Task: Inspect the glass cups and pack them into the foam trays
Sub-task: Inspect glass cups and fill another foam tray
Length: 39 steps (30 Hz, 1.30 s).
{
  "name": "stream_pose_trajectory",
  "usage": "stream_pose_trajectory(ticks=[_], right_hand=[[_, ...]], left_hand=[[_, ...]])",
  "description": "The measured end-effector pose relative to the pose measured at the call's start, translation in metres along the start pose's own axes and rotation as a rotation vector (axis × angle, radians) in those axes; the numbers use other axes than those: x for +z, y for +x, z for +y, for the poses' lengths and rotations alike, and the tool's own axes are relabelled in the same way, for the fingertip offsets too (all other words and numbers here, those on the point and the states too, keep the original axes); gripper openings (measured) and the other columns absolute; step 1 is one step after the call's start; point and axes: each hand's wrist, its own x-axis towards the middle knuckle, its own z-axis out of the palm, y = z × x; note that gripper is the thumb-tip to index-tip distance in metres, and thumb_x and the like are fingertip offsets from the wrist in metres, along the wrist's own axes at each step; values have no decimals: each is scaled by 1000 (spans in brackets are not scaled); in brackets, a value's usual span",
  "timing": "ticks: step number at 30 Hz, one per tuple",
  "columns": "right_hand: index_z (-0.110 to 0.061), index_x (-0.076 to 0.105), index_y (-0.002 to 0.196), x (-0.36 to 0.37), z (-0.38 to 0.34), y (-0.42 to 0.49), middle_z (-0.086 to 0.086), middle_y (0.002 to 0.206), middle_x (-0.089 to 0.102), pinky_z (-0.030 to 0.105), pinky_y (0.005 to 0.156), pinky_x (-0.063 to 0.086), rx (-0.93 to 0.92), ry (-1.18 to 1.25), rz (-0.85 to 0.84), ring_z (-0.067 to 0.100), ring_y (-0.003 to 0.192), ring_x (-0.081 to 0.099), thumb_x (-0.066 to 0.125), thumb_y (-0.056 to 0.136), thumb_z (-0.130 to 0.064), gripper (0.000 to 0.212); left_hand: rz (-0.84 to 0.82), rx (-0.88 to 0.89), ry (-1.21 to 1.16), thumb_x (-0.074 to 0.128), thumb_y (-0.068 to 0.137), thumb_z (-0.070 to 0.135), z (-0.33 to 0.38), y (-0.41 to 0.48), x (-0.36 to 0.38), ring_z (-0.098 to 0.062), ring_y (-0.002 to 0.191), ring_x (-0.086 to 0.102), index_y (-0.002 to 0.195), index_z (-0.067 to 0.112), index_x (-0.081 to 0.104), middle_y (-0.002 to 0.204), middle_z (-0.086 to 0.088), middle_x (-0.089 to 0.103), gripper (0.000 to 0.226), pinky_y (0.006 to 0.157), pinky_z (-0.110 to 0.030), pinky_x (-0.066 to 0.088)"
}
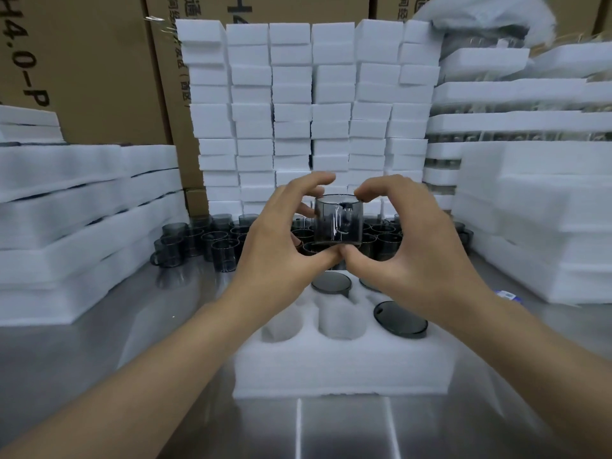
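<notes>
We hold one smoky glass cup [337, 220] upright between both hands, left hand [284, 240] and right hand [407, 240] pinching it by thumbs and fingertips above the foam tray [341, 366] on the desk [99, 359], where three cups [400, 319] already sit in pockets.

Smoky glass cup [337, 219] held upright above partly filled foam tray [341, 366].
</notes>
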Motion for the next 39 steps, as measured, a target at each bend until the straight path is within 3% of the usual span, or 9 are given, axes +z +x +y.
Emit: stream_pose_trajectory(ticks=[6, 9, 11, 14, 21, 23, 26, 35, 39], right_hand=[[-26, 64, 132, 2, -3, -1, -11, 121, 58, 15, 105, 35, -53, -23, 29, 10, 121, 52, 81, 82, -38, 54], [-39, 64, 128, 0, -4, 1, -15, 128, 63, 28, 104, 46, 228, 323, -17, 6, 126, 59, 68, 89, -57, 43], [-33, 70, 120, -2, -3, 5, -6, 121, 73, 40, 96, 57, 441, 609, -108, 15, 115, 71, 65, 96, -53, 32], [-19, 74, 112, -2, 1, 7, 5, 104, 80, 30, 77, 62, 543, 744, -196, 23, 99, 78, 67, 103, -36, 20], [-35, 80, 103, 8, -2, -1, 1, 100, 78, 38, 81, 60, 466, 521, -295, 18, 92, 75, 81, 91, -43, 15], [-38, 81, 100, 10, -5, -4, -4, 104, 73, 32, 84, 59, 424, 441, -386, 9, 93, 73, 83, 87, -49, 17], [-46, 78, 102, 10, -5, -6, -5, 109, 67, 42, 95, 56, 372, 307, -468, 12, 105, 67, 79, 85, -59, 21], [-48, 79, 102, 7, -11, -7, -14, 106, 73, 42, 93, 58, 295, 331, -512, 9, 99, 71, 73, 75, -73, 37], [-47, 76, 101, 9, -12, -10, -16, 105, 69, 26, 82, 51, 269, 232, -516, 4, 97, 67, 71, 72, -77, 42]], left_hand=[[-58, 43, 35, 83, 77, 37, 1, -1, 0, -14, 119, 63, 138, 44, 61, 129, 25, 67, 65, 84, -29, 48], [-75, -8, -45, 91, 78, 39, 2, 0, -1, -15, 118, 65, 133, 43, 62, 125, 22, 70, 62, 79, -28, 53], [-115, -13, -96, 93, 79, 39, 3, -1, 0, -15, 117, 67, 131, 42, 62, 122, 20, 72, 61, 77, -23, 53], [-177, -22, -111, 92, 80, 40, 3, -1, -1, -8, 116, 69, 131, 45, 62, 122, 21, 74, 59, 78, -13, 49], [-300, -152, -12, 54, 79, 13, -23, -2, -17, -10, 109, 70, 128, 49, 64, 114, 18, 76, 62, 82, -31, 53], [-253, -239, -6, 51, 82, 3, -35, -3, -20, -10, 102, 71, 118, 38, 72, 102, 13, 78, 55, 91, -39, 58], [-260, -335, -8, 49, 87, -14, -46, -4, -19, -14, 99, 74, 105, 24, 78, 94, 3, 79, 51, 101, -49, 57], [-295, -298, 60, 54, 90, -7, -46, -3, -15, -4, 95, 74, 96, 26, 81, 91, 9, 80, 42, 98, -39, 58], [-309, -306, 67, 55, 90, -4, -44, -3, -14, -7, 98, 74, 96, 25, 81, 94, 9, 80, 39, 99, -42, 58]])
